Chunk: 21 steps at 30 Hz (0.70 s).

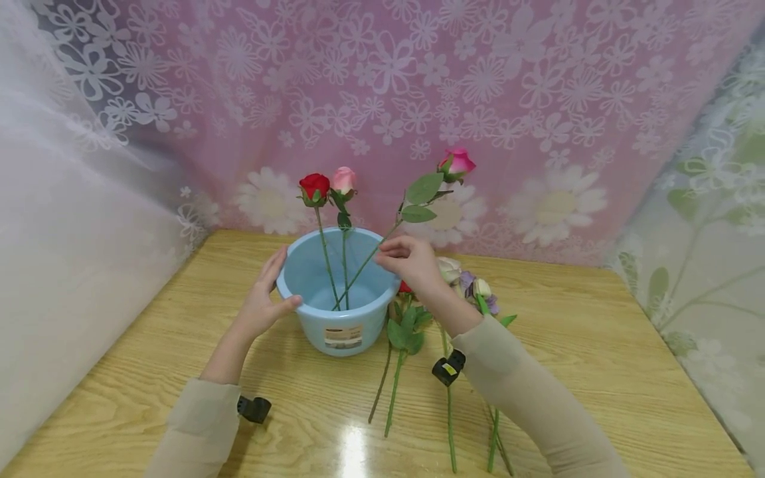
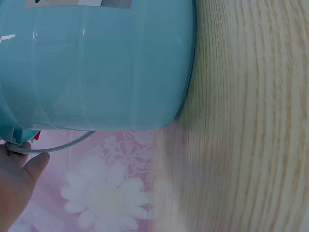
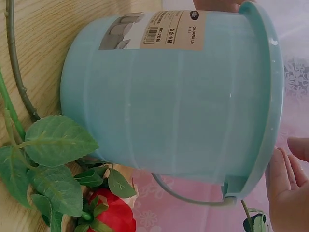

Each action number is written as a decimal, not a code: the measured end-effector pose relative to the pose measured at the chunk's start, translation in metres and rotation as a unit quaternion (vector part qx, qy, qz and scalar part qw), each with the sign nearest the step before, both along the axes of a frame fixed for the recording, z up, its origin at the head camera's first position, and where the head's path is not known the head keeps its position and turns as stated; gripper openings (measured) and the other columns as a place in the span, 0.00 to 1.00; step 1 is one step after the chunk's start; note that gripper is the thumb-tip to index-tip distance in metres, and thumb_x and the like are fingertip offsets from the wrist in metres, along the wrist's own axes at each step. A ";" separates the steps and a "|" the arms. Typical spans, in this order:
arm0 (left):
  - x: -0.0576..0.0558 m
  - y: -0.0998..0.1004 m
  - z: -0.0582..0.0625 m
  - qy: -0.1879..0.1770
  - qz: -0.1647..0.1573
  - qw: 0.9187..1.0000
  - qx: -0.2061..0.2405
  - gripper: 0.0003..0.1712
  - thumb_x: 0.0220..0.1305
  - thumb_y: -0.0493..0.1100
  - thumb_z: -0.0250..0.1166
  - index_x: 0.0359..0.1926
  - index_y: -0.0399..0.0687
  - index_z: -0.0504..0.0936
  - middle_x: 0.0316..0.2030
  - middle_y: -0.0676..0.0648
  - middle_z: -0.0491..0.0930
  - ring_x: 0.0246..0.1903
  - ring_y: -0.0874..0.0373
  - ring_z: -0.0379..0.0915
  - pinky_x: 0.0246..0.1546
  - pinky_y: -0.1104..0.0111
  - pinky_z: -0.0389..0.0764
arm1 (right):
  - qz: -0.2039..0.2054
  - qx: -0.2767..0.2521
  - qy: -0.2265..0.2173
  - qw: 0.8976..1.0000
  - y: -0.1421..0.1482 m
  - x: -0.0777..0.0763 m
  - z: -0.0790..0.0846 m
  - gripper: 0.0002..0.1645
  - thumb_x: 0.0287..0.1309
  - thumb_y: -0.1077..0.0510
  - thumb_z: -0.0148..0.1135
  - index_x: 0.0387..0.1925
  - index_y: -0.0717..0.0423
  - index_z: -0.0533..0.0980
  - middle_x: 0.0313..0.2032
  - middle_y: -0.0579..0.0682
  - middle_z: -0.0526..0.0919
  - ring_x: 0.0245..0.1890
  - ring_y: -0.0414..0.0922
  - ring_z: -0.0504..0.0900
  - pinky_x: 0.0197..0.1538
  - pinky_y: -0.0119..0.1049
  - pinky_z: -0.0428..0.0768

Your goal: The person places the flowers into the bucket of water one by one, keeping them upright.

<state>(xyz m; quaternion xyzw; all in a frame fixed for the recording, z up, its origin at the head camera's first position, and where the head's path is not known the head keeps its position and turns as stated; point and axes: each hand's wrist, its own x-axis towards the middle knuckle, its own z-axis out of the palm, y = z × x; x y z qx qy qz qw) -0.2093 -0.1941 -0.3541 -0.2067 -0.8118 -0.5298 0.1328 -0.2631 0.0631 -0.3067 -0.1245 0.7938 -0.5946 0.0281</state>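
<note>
A light blue bucket (image 1: 343,335) stands upright on the table, with a red rose (image 1: 314,188), a pale pink rose (image 1: 344,180) and a bright pink rose (image 1: 457,164) in it. The bright pink one leans far to the right. My left hand (image 1: 263,295) holds the bucket by its left side, thumb at the front rim. At the right rim is my right hand (image 1: 412,262), fingertips right by the leaning stem; in the right wrist view its thumb and fingers stand apart with no stem between them. The bucket's handle (image 3: 193,199) hangs at its far side.
Right of the bucket lie a red rose (image 3: 113,215) with green leaves (image 3: 60,140), a white flower (image 1: 448,269) and purple flowers (image 1: 468,282), stems toward me. Patterned curtains (image 1: 382,99) close off the back and sides of the wooden table (image 1: 568,345).
</note>
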 end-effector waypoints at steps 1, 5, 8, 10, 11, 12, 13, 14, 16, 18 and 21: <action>0.000 0.000 0.000 -0.001 0.000 1.000 0.000 0.50 0.50 0.46 0.64 0.65 0.32 0.45 0.64 0.31 0.42 0.61 0.37 0.42 0.59 0.48 0.50 | 0.001 -0.004 -0.001 1.000 0.001 0.001 0.000 0.16 0.51 0.62 0.62 0.43 0.64 0.75 0.37 0.55 0.79 0.39 0.47 0.76 0.41 0.37 0.76; 0.000 0.000 0.001 0.002 -0.001 1.000 -0.003 0.50 0.50 0.47 0.64 0.65 0.31 0.45 0.64 0.31 0.42 0.61 0.37 0.42 0.58 0.48 0.51 | 0.000 -0.019 0.003 1.000 0.007 0.003 -0.001 0.15 0.50 0.63 0.62 0.41 0.65 0.75 0.37 0.56 0.80 0.39 0.47 0.76 0.40 0.36 0.77; 0.000 0.000 0.001 0.004 -0.001 1.000 -0.004 0.49 0.49 0.43 0.64 0.65 0.30 0.46 0.64 0.31 0.42 0.61 0.37 0.42 0.58 0.48 0.51 | -0.002 -0.021 0.009 1.000 0.013 0.006 -0.002 0.15 0.49 0.63 0.62 0.41 0.64 0.76 0.37 0.56 0.80 0.38 0.47 0.76 0.41 0.40 0.77; 0.001 0.000 0.001 0.003 -0.001 1.000 -0.004 0.50 0.50 0.46 0.64 0.65 0.30 0.45 0.64 0.31 0.42 0.61 0.37 0.42 0.58 0.48 0.51 | -0.006 -0.020 0.008 1.000 0.017 0.008 -0.001 0.15 0.49 0.62 0.62 0.41 0.64 0.76 0.36 0.56 0.80 0.38 0.47 0.77 0.41 0.40 0.77; 0.001 0.000 0.001 0.002 0.000 1.000 -0.006 0.50 0.50 0.45 0.64 0.65 0.30 0.45 0.64 0.31 0.42 0.61 0.37 0.42 0.58 0.48 0.51 | -0.006 -0.020 0.004 1.000 0.020 0.009 -0.001 0.16 0.50 0.62 0.62 0.42 0.65 0.75 0.37 0.56 0.80 0.38 0.47 0.77 0.41 0.40 0.77; 0.002 0.001 0.001 0.001 0.001 1.000 -0.007 0.50 0.50 0.46 0.64 0.65 0.31 0.45 0.64 0.31 0.42 0.61 0.37 0.42 0.58 0.48 0.51 | -0.006 -0.021 0.000 1.000 0.022 0.010 0.000 0.17 0.50 0.62 0.62 0.43 0.65 0.75 0.37 0.56 0.79 0.38 0.47 0.77 0.42 0.40 0.77; 0.002 0.001 0.001 0.000 0.002 1.000 -0.008 0.50 0.50 0.47 0.64 0.65 0.31 0.45 0.64 0.31 0.42 0.61 0.37 0.42 0.58 0.48 0.51 | -0.005 -0.024 -0.004 1.000 0.024 0.012 0.000 0.17 0.50 0.62 0.62 0.43 0.65 0.75 0.37 0.57 0.79 0.37 0.46 0.77 0.42 0.39 0.77; 0.001 0.000 0.001 0.001 0.003 1.000 -0.008 0.51 0.50 0.48 0.64 0.65 0.31 0.45 0.64 0.31 0.42 0.61 0.37 0.42 0.58 0.48 0.51 | -0.004 -0.028 -0.007 1.000 0.027 0.012 0.001 0.17 0.50 0.63 0.61 0.43 0.66 0.74 0.37 0.57 0.79 0.37 0.46 0.77 0.41 0.38 0.77; 0.001 0.000 0.000 0.003 0.002 1.000 -0.008 0.51 0.50 0.50 0.64 0.65 0.31 0.45 0.64 0.31 0.42 0.61 0.36 0.42 0.58 0.48 0.51 | -0.001 -0.035 -0.011 0.999 0.033 0.014 0.001 0.18 0.51 0.63 0.61 0.44 0.67 0.74 0.38 0.58 0.78 0.36 0.45 0.77 0.42 0.39 0.77; -0.004 -0.003 -0.006 0.006 0.002 1.000 -0.007 0.51 0.50 0.49 0.65 0.66 0.32 0.45 0.64 0.31 0.42 0.61 0.37 0.43 0.58 0.47 0.52 | 0.002 -0.043 -0.011 0.999 0.039 0.015 0.000 0.18 0.51 0.64 0.61 0.44 0.68 0.73 0.39 0.59 0.78 0.36 0.45 0.77 0.44 0.41 0.76; -0.012 -0.008 -0.017 0.006 0.006 1.000 -0.013 0.52 0.49 0.49 0.65 0.67 0.37 0.45 0.65 0.35 0.43 0.61 0.39 0.44 0.58 0.49 0.53 | 0.000 -0.035 -0.009 0.999 0.050 0.014 -0.004 0.18 0.51 0.62 0.61 0.45 0.66 0.73 0.39 0.57 0.78 0.35 0.43 0.77 0.43 0.40 0.77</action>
